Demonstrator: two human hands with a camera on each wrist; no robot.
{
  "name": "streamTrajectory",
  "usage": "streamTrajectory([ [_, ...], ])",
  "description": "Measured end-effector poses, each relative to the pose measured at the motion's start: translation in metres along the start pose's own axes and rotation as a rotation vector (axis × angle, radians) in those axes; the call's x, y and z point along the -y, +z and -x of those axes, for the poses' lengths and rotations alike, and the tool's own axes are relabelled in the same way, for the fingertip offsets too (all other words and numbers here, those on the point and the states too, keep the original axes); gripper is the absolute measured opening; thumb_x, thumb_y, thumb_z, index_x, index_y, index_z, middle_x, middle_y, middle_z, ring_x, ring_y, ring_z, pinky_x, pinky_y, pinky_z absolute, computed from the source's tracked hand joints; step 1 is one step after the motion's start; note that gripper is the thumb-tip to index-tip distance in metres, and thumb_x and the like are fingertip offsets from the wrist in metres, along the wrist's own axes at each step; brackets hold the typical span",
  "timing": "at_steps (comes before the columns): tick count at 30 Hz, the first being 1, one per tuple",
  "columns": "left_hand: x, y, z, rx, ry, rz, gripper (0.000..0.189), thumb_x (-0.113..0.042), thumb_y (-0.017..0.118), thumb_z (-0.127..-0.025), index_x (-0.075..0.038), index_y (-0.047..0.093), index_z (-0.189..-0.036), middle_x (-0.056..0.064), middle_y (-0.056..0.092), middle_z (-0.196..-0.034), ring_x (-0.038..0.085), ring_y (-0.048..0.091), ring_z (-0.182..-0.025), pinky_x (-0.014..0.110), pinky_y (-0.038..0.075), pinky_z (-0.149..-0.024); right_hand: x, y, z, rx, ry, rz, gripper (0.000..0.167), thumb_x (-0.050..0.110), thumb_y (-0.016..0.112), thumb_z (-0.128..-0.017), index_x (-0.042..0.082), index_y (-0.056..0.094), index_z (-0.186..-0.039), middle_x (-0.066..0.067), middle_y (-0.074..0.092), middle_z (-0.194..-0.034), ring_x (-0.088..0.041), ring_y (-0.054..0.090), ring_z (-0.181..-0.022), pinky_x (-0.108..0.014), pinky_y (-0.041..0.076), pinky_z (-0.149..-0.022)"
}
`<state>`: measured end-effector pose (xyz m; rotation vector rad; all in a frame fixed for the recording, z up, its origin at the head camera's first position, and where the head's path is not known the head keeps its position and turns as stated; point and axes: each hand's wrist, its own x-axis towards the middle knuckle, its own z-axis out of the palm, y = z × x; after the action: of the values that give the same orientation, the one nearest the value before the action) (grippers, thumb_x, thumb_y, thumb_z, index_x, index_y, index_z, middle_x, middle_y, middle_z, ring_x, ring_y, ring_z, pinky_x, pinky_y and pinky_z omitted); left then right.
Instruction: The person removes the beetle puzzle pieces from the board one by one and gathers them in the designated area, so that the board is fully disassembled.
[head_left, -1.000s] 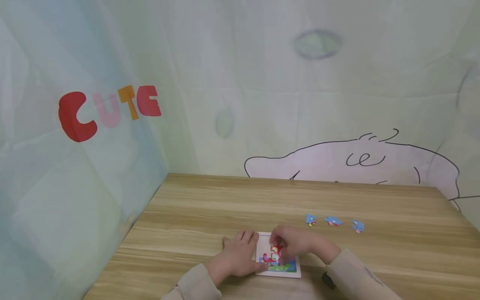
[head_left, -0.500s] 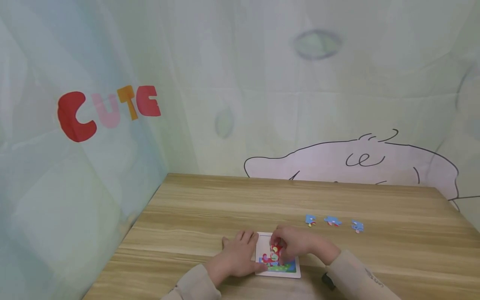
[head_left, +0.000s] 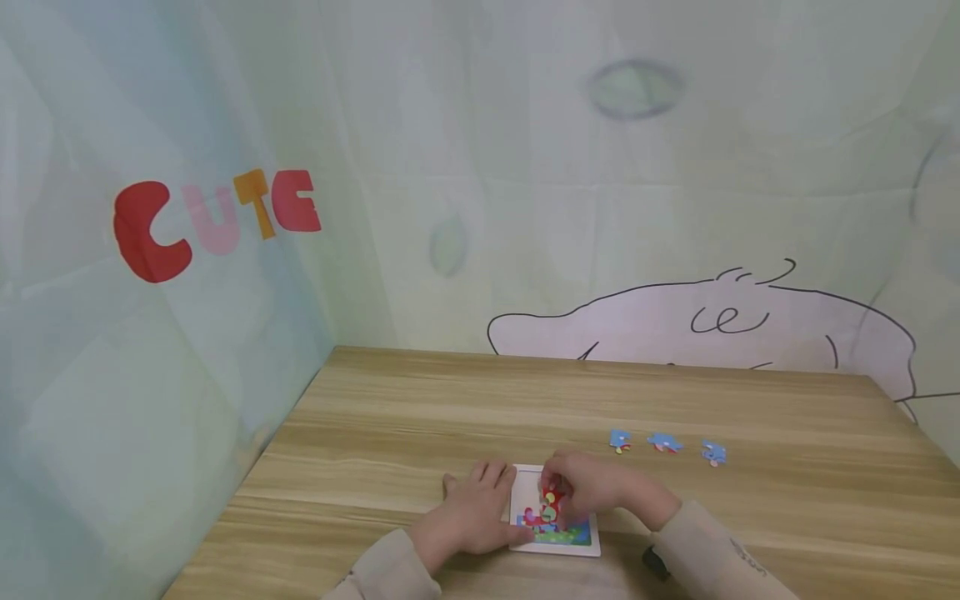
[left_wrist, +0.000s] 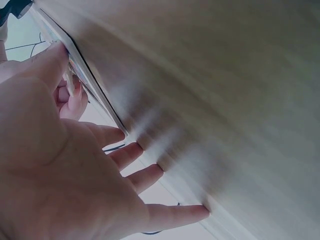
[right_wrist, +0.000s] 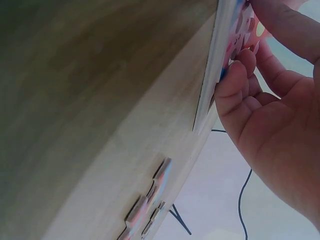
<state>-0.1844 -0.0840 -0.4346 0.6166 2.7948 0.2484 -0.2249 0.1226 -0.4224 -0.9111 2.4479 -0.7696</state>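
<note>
In the head view, your left hand [head_left: 474, 515] lies open at the side of a flat, rectangular puzzle tray [head_left: 529, 482], fingers spread over the wood-grained tabletop [head_left: 390, 417] and thumb across the white rim. The tray sits in front of you, its lower part patterned in blue and green. Your right hand [head_left: 592, 485] comes in over the tray's right side, thumb and fingers curled to pinch a red puzzle piece [head_left: 551, 497] with a round yellow spot. Beyond, three knobbed blue pieces [head_left: 664, 442] lie apart in a row, before a creased cloth backdrop [head_left: 397, 125].

In the left wrist view, your fingers are straight, the index fingertip right by the tray's corner, and the tray shows as a thin, straight-edged slab.

In the right wrist view, your thumb and fingertips meet at the red piece over the tray; you cannot tell whether it touches the bed. The loose pieces show stout, brownish cut edges
</note>
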Motion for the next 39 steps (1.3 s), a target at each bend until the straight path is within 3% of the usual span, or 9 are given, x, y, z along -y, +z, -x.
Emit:
streamTrajectory([
  [23, 0.0012, 0.0022, -0.0029, 0.002, 0.007, -0.011, 0.091, -0.067, 0.058, -0.082, -0.006, 0.037, -0.147, 0.012, 0.034, -0.151, 0.037, 0.03, -0.139, 0.078, 0.026, -0.093, -0.004, -0.001, 0.0003, 0.007, -0.036, -0.024, 0.034, 0.002, 0.082, -0.068, 0.012, 0.055, -0.087, 0.004, 0.052, -0.077, -0.007, 0.047, -0.07, -0.022, 0.043, -0.062],
  [39, -0.0008, -0.0018, 0.0002, 0.009, 0.012, 0.0, 0.09, -0.066, 0.058, -0.083, -0.005, 0.037, -0.147, 0.013, 0.034, -0.152, 0.037, 0.029, -0.139, 0.078, 0.026, -0.093, -0.0032, -0.0002, -0.0004, 0.007, -0.032, 0.021, 0.031, -0.001, 0.078, -0.072, 0.013, 0.053, -0.084, 0.004, 0.052, -0.076, -0.006, 0.046, -0.071, -0.022, 0.044, -0.063],
])
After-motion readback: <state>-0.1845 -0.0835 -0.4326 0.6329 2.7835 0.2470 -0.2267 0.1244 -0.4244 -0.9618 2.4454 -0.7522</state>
